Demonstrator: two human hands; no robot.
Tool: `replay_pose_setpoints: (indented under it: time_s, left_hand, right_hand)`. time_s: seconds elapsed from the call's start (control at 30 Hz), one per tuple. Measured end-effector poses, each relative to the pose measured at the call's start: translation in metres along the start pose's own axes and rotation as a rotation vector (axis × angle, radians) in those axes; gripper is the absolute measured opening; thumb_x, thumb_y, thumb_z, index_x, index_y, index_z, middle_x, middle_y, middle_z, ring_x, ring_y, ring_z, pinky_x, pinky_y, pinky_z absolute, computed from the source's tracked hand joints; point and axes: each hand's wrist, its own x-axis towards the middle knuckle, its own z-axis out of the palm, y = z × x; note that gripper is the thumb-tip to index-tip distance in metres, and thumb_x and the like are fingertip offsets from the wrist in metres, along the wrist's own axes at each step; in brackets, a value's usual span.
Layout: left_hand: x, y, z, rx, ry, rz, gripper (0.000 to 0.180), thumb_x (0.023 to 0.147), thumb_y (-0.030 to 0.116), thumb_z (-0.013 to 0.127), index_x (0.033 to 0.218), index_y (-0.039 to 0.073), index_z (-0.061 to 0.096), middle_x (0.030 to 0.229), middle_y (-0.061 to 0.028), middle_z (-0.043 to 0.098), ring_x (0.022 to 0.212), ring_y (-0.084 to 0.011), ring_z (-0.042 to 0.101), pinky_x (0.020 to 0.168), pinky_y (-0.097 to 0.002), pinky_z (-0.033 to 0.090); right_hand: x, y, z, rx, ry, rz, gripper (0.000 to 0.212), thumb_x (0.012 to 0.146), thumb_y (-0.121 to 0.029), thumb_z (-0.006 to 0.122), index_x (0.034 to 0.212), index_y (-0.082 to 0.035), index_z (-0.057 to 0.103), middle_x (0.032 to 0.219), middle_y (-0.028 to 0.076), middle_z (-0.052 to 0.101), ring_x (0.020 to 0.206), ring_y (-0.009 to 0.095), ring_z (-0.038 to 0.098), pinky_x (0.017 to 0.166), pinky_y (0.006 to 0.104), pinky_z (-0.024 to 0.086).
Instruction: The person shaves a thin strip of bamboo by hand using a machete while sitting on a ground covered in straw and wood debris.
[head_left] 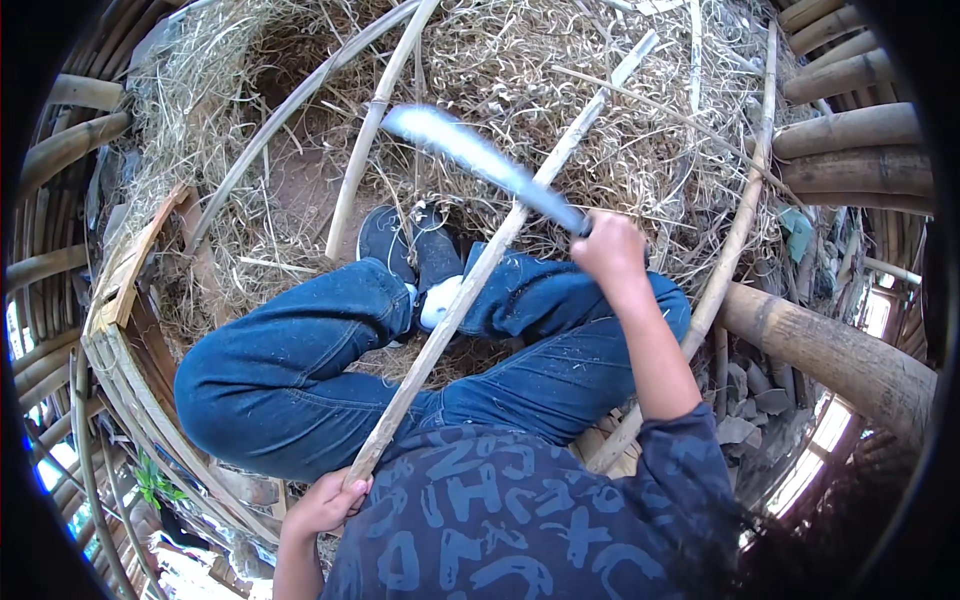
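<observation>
My right hand is closed round the handle of a machete, whose long blade points up and to the left. The blade crosses a long pale bamboo strip; I cannot tell whether the two touch. Down by my left hip, my left hand grips the near end of that strip. From there the strip slants up to the right, over my lap and crossed legs, toward the shavings beyond. The machete's handle is mostly hidden in my fist.
Curly shavings cover the ground ahead of my shoes. Other bamboo strips lie across them. A thick bamboo pole juts in at right, near broken rubble. Bent slats stand at left. Bamboo walls surround me.
</observation>
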Motion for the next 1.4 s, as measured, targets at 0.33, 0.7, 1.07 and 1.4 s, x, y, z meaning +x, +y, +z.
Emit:
replay_pose_setpoints:
  time_s: [0.33, 0.7, 1.07, 1.4]
  left_hand:
    - [0.000, 0.008, -0.001, 0.029, 0.013, 0.030, 0.020, 0.100, 0.021, 0.049, 0.095, 0.003, 0.055, 0.069, 0.0053, 0.042, 0.059, -0.0058, 0.037, 0.053, -0.0228, 0.034]
    - [0.004, 0.009, -0.004, 0.082, -0.004, 0.078, 0.020, 0.101, 0.023, 0.048, 0.097, 0.004, 0.054, 0.071, 0.0051, 0.043, 0.062, -0.0056, 0.039, 0.055, -0.0223, 0.036]
    - [0.009, 0.002, -0.008, 0.037, -0.054, 0.020, 0.020, 0.101, 0.023, 0.048, 0.097, 0.003, 0.053, 0.071, 0.0058, 0.040, 0.062, -0.0058, 0.035, 0.054, -0.0221, 0.033]
    - [0.006, -0.011, -0.011, 0.009, -0.073, -0.022, 0.021, 0.101, 0.024, 0.047, 0.097, 0.004, 0.052, 0.069, 0.0052, 0.041, 0.061, -0.0064, 0.037, 0.054, -0.0228, 0.034]
  right_hand:
    - [0.026, 0.014, -0.009, 0.028, 0.093, 0.171, 0.023, 0.074, -0.025, 0.065, 0.085, -0.006, 0.070, 0.081, 0.024, 0.068, 0.080, 0.040, 0.067, 0.076, 0.0488, 0.053]
    - [-0.001, -0.011, 0.001, 0.014, 0.043, 0.076, 0.022, 0.074, -0.023, 0.066, 0.085, -0.004, 0.068, 0.083, 0.023, 0.068, 0.083, 0.040, 0.067, 0.078, 0.0483, 0.054]
    - [-0.007, -0.015, -0.003, -0.092, -0.024, -0.051, 0.022, 0.073, -0.023, 0.064, 0.086, -0.007, 0.069, 0.082, 0.021, 0.069, 0.081, 0.039, 0.067, 0.078, 0.0473, 0.054]
    - [0.020, 0.008, 0.002, -0.015, 0.065, 0.130, 0.022, 0.073, -0.022, 0.064, 0.083, -0.003, 0.069, 0.080, 0.023, 0.068, 0.081, 0.040, 0.067, 0.078, 0.0476, 0.054]
